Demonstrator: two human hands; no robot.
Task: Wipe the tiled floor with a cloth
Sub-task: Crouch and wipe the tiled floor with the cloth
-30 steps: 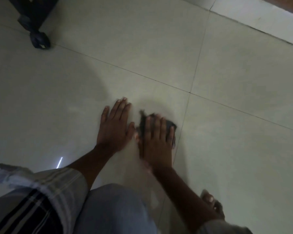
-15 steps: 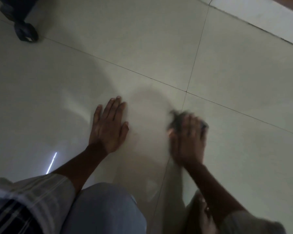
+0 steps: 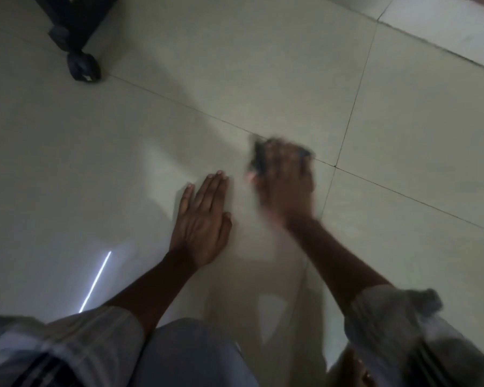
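Note:
The pale glossy tiled floor [image 3: 263,79] fills the view. My left hand [image 3: 203,219] lies flat on it with straight fingers, bearing my weight. My right hand [image 3: 284,180], blurred by motion, presses a small dark cloth [image 3: 259,155] onto the floor just short of a grout line. Only the cloth's far and left edges show past my fingers; the rest is hidden under the palm. The two hands are about a hand's width apart.
A black furniture leg with a caster wheel [image 3: 83,67] stands at the far left. A lighter raised border strip [image 3: 444,26] runs along the far right. My knee [image 3: 190,356] and rolled sleeves fill the bottom edge.
My right hand swept the cloth to the right, away from the left hand, then farther forward and back left. The left hand stayed planted. The camera shifted.

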